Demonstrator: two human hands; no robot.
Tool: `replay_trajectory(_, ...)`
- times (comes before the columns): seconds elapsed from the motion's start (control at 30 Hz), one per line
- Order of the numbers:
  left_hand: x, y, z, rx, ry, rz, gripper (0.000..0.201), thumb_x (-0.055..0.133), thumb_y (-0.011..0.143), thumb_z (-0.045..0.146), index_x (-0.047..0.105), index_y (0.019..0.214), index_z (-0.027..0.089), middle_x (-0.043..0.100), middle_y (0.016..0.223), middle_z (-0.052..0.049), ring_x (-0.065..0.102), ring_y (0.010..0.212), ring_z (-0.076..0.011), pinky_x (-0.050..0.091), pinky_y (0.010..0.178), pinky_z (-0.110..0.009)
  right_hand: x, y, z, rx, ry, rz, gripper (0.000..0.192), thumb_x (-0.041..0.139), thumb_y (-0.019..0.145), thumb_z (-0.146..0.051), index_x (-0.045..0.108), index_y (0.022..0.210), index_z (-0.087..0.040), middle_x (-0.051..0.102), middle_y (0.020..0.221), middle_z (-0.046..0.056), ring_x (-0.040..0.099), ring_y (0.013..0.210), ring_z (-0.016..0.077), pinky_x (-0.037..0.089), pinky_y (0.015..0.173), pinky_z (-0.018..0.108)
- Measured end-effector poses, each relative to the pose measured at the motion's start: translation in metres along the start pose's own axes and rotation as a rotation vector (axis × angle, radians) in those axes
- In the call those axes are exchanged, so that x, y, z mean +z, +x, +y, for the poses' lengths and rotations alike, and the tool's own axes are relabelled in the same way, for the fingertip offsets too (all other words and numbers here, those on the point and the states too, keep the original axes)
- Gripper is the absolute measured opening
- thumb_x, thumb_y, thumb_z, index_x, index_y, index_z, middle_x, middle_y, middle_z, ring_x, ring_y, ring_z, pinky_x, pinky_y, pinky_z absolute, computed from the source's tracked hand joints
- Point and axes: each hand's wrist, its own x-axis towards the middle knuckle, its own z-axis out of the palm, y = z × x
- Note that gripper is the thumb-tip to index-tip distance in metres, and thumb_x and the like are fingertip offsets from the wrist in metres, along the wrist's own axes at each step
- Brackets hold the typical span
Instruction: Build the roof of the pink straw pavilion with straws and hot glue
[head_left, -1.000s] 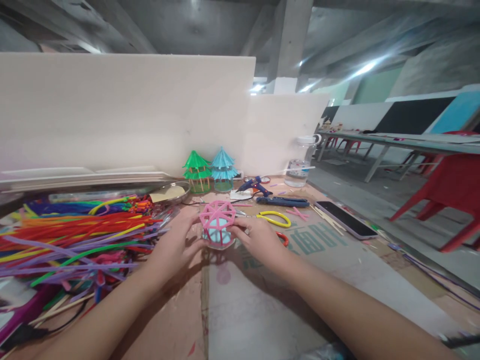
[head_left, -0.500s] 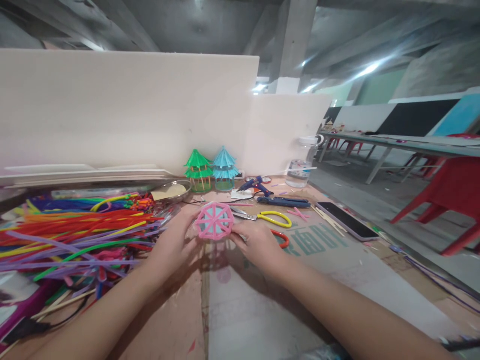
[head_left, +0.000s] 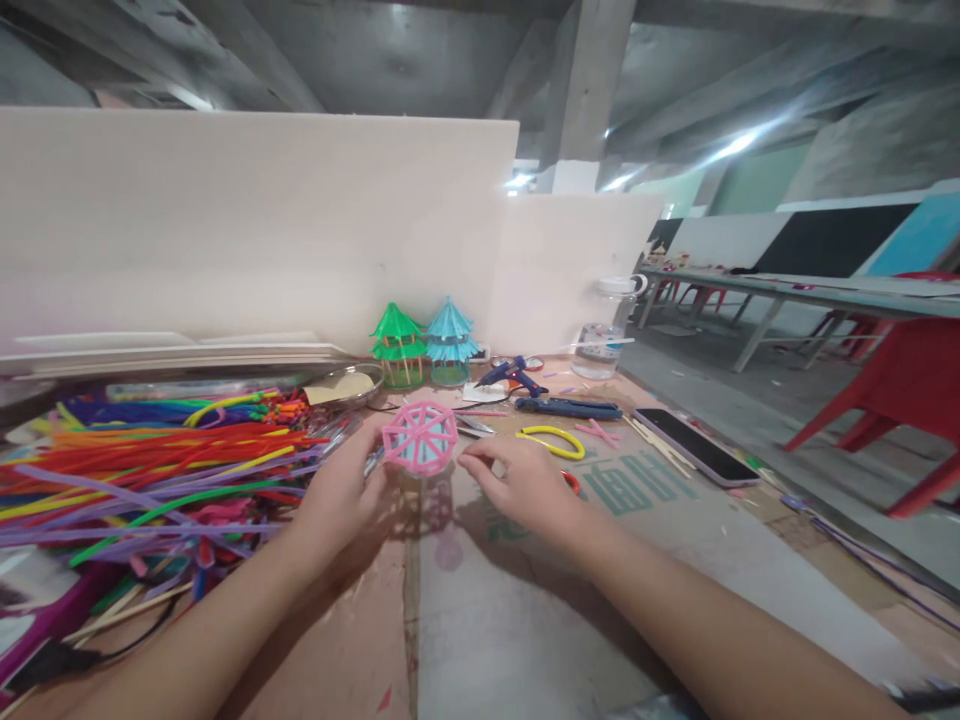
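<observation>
My left hand [head_left: 341, 490] holds a pink pipe-cleaner wheel frame [head_left: 418, 437] with a light blue piece behind it, lifted just above the cardboard-covered table [head_left: 525, 620] and tilted toward me. My right hand [head_left: 521, 482] sits right beside the frame's right edge. Its fingers are loosely curled, with thumb and forefinger close together, and it holds nothing. Whether a fingertip touches the frame is unclear.
A big pile of coloured pipe cleaners [head_left: 150, 465] lies at the left. A green model pagoda [head_left: 396, 345] and a blue model pagoda [head_left: 450, 342] stand by the white board. A glue gun [head_left: 514, 372], yellow-handled scissors [head_left: 551, 441], phone [head_left: 690, 432], bottle [head_left: 604, 328] and red chair [head_left: 900, 390] are to the right.
The pink frame has been lifted off the table, tipped up and carried slightly left in my left hand. My right hand has let go and drawn a little away.
</observation>
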Motion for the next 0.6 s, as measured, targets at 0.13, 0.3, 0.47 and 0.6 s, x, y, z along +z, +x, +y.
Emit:
replay_trajectory(0.13,0.001,-0.001,-0.001,0.018,0.018,-0.011,0.036,0.041,0.091,0.023,0.057,0.124,0.019,0.068,0.123,-0.011,0.063,0.113,-0.0270,0.052,0.097,-0.042,0.000,0.005,0.005,0.102,0.039,-0.055,0.022,0.063,0.089,-0.021,0.072,0.109,-0.021,0.076,0.083,0.003,0.067,0.072,0.0166,0.043,0.065,0.025)
replay_trajectory(0.3,0.001,-0.002,0.001,0.079,0.012,-0.086,0.039,0.040,0.094,0.025,0.055,0.130,0.020,0.064,0.131,-0.011,0.059,0.122,-0.0263,0.045,0.106,-0.043,0.013,0.000,0.006,-0.015,-0.121,-0.198,0.016,0.061,0.088,-0.013,0.075,0.082,-0.018,0.077,0.081,0.006,0.066,0.071,0.0166,0.038,0.063,0.024)
replay_trajectory(0.47,0.004,-0.002,-0.005,0.036,0.045,-0.053,0.043,0.044,0.096,0.031,0.050,0.136,0.019,0.059,0.138,-0.014,0.055,0.128,-0.0281,0.043,0.109,-0.045,0.014,-0.001,0.003,0.053,-0.174,-0.177,0.016,0.062,0.091,-0.022,0.077,0.085,-0.020,0.077,0.078,0.007,0.067,0.068,0.0172,0.036,0.060,0.025)
replay_trajectory(0.6,0.008,-0.002,-0.007,0.026,0.026,-0.089,0.050,0.050,0.091,0.027,0.045,0.140,0.017,0.053,0.144,-0.015,0.049,0.134,-0.0288,0.040,0.112,-0.046,0.011,0.001,0.003,0.099,-0.199,-0.181,0.015,0.064,0.091,-0.022,0.077,0.085,-0.021,0.077,0.078,0.007,0.067,0.068,0.0178,0.035,0.060,0.025)
